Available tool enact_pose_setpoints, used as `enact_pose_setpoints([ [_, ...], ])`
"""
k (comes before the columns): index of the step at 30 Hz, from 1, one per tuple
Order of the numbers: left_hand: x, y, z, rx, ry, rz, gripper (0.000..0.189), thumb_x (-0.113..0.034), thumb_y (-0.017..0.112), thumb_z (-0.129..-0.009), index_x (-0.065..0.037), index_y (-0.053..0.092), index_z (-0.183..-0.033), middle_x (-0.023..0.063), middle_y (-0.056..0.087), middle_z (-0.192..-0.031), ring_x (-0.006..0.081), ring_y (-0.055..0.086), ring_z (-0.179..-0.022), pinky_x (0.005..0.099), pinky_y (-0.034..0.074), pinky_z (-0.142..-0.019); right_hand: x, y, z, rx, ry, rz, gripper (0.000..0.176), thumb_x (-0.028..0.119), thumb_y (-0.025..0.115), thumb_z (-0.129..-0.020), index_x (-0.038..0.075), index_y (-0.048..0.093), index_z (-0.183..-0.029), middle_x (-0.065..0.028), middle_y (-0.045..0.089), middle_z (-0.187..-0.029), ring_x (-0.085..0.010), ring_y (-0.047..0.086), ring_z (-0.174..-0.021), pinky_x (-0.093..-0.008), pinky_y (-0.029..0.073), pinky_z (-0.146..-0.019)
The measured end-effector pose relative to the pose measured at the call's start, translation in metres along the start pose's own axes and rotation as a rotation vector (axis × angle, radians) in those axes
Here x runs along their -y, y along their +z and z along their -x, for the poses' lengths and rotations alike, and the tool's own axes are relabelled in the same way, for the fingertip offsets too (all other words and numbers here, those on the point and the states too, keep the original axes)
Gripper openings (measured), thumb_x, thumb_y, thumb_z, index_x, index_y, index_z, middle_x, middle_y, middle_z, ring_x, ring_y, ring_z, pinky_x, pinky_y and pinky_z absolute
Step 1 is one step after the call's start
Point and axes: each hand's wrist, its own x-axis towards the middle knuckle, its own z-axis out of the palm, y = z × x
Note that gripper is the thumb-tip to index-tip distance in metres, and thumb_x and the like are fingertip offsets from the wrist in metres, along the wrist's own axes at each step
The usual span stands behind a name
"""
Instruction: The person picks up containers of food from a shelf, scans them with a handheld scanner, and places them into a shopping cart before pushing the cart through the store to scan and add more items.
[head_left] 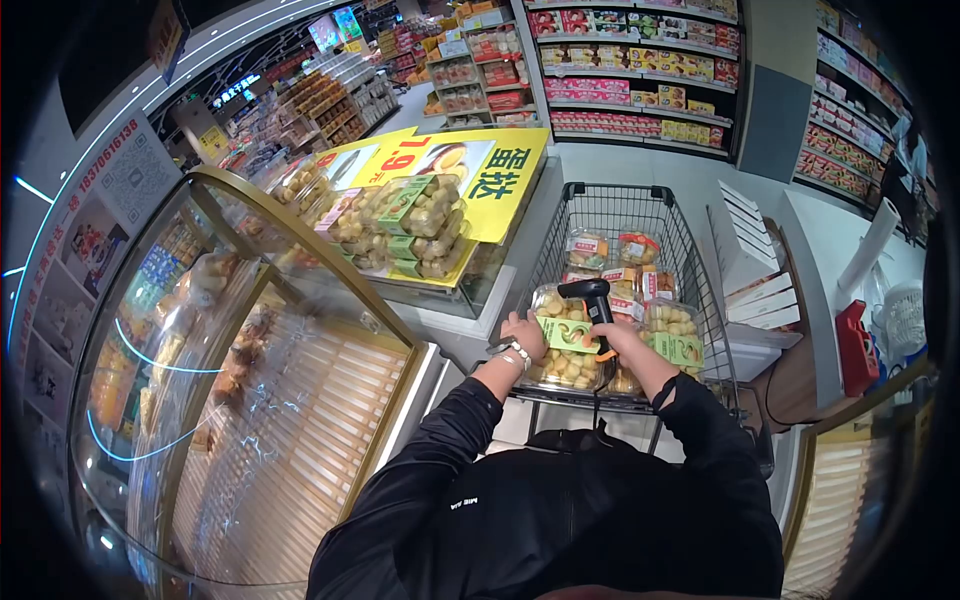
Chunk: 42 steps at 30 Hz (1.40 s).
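My right hand point(624, 343) is closed around the handle of a black and orange barcode scanner point(588, 290). The scanner is over a clear plastic box of small round pastries point(565, 372) with a green label, at the near end of the shopping cart point(683, 215). My left hand point(526, 336), with a watch on its wrist, grips the left side of that box, its fingers partly hidden. To the right lies a similar box with a green label point(680, 347). Several other packs, such as a red-lidded tub point(638, 248), lie farther in.
Left of the cart is a counter with stacked pastry boxes point(425, 215) and a yellow price sign point(500, 185). A curved glass display case point(290, 420) stands nearer on the left. Flat white boxes point(745, 245) and a red holder point(855, 350) are at the right. Stocked shelves point(635, 85) line the back.
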Motion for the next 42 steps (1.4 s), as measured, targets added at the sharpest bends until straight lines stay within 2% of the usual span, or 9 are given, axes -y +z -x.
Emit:
enact_pose_setpoints([
  [9, 0.008, 0.024, -0.017, 0.142, -0.073, 0.312, 0.086, -0.039, 0.061, -0.073, 0.017, 0.026, -0.127, 0.0252, 0.061, -0.101, 0.0336, 0.061, -0.093, 0.0385, 0.049, -0.081, 0.012, 0.009, 0.015, -0.033, 0.060, 0.004, 0.022, 0.017, 0.064, -0.069, 0.009, 0.054, -0.086, -0.0032, 0.052, -0.065, -0.0140, 0.049, -0.046, -0.0315, 0.040, -0.040],
  [13, 0.020, -0.007, -0.003, 0.314, -0.002, 0.554, 0.069, -0.042, 0.067, -0.069, 0.012, 0.052, -0.110, 0.0261, 0.062, -0.097, 0.0327, 0.062, -0.093, 0.0345, 0.048, -0.081, 0.003, 0.008, 0.008, -0.042, 0.057, -0.075, 0.019, 0.016, 0.064, -0.069, 0.008, 0.056, -0.084, -0.0029, 0.051, -0.064, -0.0145, 0.051, -0.049, -0.0318, 0.043, -0.042],
  [17, 0.021, 0.010, -0.015, 0.091, -0.026, 0.739, 0.046, -0.032, 0.064, -0.075, 0.003, 0.061, -0.104, 0.0196, 0.064, -0.098, 0.0300, 0.062, -0.093, 0.0353, 0.047, -0.082, -0.008, -0.002, -0.013, -0.047, -0.013, -0.213, 0.015, 0.014, 0.062, -0.071, 0.002, 0.057, -0.078, -0.0060, 0.056, -0.071, -0.0170, 0.054, -0.055, -0.0318, 0.046, -0.047],
  [21, 0.032, 0.030, -0.055, -0.070, 0.040, 1.006, 0.059, -0.032, 0.067, -0.072, -0.009, 0.051, -0.124, 0.0187, 0.056, -0.117, 0.0318, 0.054, -0.108, 0.0372, 0.043, -0.092, 0.010, -0.012, -0.016, -0.027, -0.101, -0.277, 0.018, 0.016, 0.060, -0.073, 0.002, 0.055, -0.083, -0.0063, 0.056, -0.073, -0.0180, 0.056, -0.058, -0.0320, 0.050, -0.047],
  [23, 0.024, -0.018, -0.024, 0.099, 0.079, 1.537, 0.062, -0.015, 0.058, -0.083, -0.016, 0.027, -0.137, 0.0087, 0.054, -0.115, 0.0194, 0.054, -0.104, 0.0338, 0.049, -0.080, 0.038, -0.004, 0.001, -0.038, 0.031, -0.339, 0.022, 0.016, 0.060, -0.073, 0.003, 0.054, -0.088, -0.0061, 0.056, -0.073, -0.0192, 0.058, -0.060, -0.0329, 0.052, -0.048],
  [25, 0.031, -0.034, -0.019, 0.180, 0.153, 1.719, 0.060, -0.010, 0.051, -0.086, -0.015, 0.023, -0.138, 0.0094, 0.040, -0.133, 0.0215, 0.042, -0.120, 0.0353, 0.046, -0.089, 0.042, -0.014, -0.018, -0.010, -0.057, -0.382, 0.023, 0.019, 0.063, -0.072, 0.005, 0.054, -0.089, -0.0050, 0.056, -0.072, -0.0179, 0.057, -0.055, -0.0336, 0.051, -0.045],
  [28, 0.030, -0.052, -0.018, 0.248, 0.106, 1.886, 0.053, -0.010, 0.044, -0.091, -0.015, 0.023, -0.139, 0.0094, 0.043, -0.131, 0.0250, 0.049, -0.115, 0.0406, 0.045, -0.089, 0.068, -0.050, -0.025, 0.330, -0.047, -0.405, 0.016, 0.019, 0.062, -0.076, 0.006, 0.056, -0.085, -0.0038, 0.056, -0.069, -0.0170, 0.059, -0.058, -0.0376, 0.053, -0.051],
  [34, 0.030, -0.033, -0.032, 0.149, -0.017, 1.871, 0.040, -0.018, 0.042, -0.094, -0.010, 0.033, -0.132, 0.0108, 0.048, -0.124, 0.0244, 0.053, -0.108, 0.0405, 0.048, -0.085, 0.060, -0.126, -0.028, -0.171, -0.198, -0.360, 0.016, 0.018, 0.061, -0.078, 0.004, 0.060, -0.085, -0.0019, 0.059, -0.075, -0.0132, 0.059, -0.064, -0.0282, 0.051, -0.057],
  [42, 0.026, -0.025, -0.036, 0.133, -0.145, 1.923, 0.037, -0.026, 0.038, -0.096, -0.004, 0.039, -0.126, 0.0121, 0.051, -0.120, 0.0247, 0.054, -0.107, 0.0388, 0.047, -0.087, -0.030, -0.189, -0.050, -0.249, 0.024, -0.012, 0.025, 0.025, 0.063, -0.072, 0.003, 0.060, -0.083, -0.0048, 0.059, -0.074, -0.0168, 0.059, -0.061, -0.0297, 0.049, -0.055],
])
